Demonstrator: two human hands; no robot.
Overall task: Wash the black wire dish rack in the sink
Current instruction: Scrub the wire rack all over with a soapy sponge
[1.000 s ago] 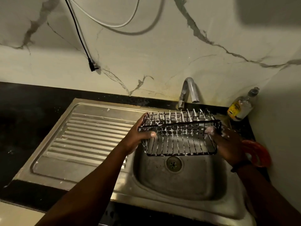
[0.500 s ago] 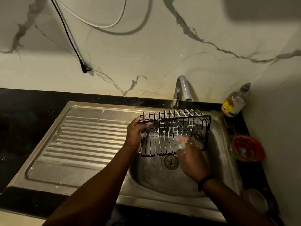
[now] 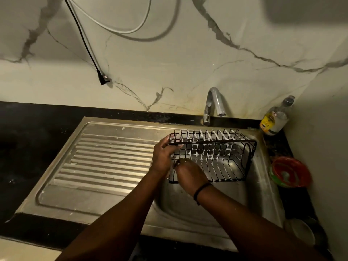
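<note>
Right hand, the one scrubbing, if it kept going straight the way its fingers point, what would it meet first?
The right hand points up and left at the near-left wires of the dish rack, so it would likely meet those first, with the left hand just beyond. Depth is unclear.

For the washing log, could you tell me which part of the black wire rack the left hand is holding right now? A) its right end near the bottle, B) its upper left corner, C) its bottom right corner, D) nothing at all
B: the left hand grips the upper left corner of the soapy rack, held over the sink basin.
</note>
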